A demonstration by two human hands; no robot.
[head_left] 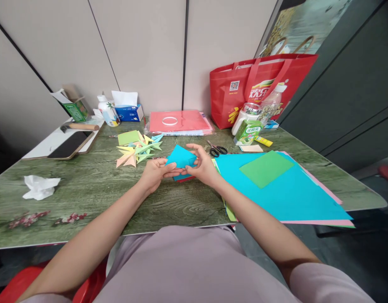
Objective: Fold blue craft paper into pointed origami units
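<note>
A folded piece of blue paper (181,156) is held up between my two hands over the middle of the table. My left hand (156,172) pinches its lower left edge, thumb on top. Fingers of my right hand (202,166) close on its right side, near a folded corner. Beneath the hands, more blue and red paper (185,178) lies on the table, partly hidden. Folded paper star shapes (138,149) in yellow, green, peach and blue lie just beyond my left hand. Black-handled scissors (217,149) rest beyond my right hand.
Large coloured sheets (275,202) with a green sheet (267,168) on top lie right. Behind stand a red bag (227,97), a green carton (246,134), a white bottle (108,111) and a tissue box (129,112). A phone (70,144) and crumpled tissue (40,187) lie left.
</note>
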